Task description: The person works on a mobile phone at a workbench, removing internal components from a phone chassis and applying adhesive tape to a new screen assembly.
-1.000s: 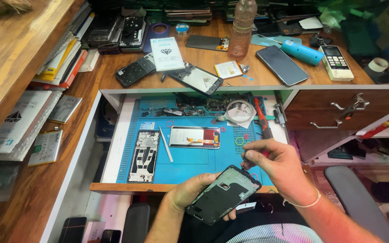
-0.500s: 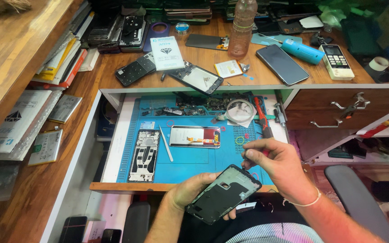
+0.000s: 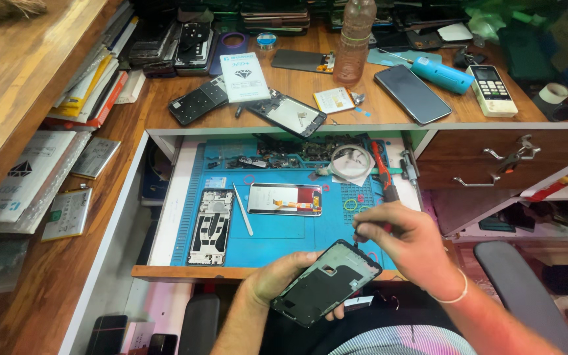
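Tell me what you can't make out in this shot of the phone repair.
- Head view: the tool tip in the right hand at the phone frame is too small to identify.
- The left hand is mostly hidden behind the frame.
- Parts at the back of the blue mat are too small and cluttered.

white flat package (image 3: 244, 75) with blue top band and dark diamond mark laid on surface, far left of centre. dark blank phone screen (image 3: 412, 93) laid right of bottle. white boxes (image 3: 24, 181) with dark diamond marks stacked at left edge. white keypad handset (image 3: 490, 90) with small screen placed far right.
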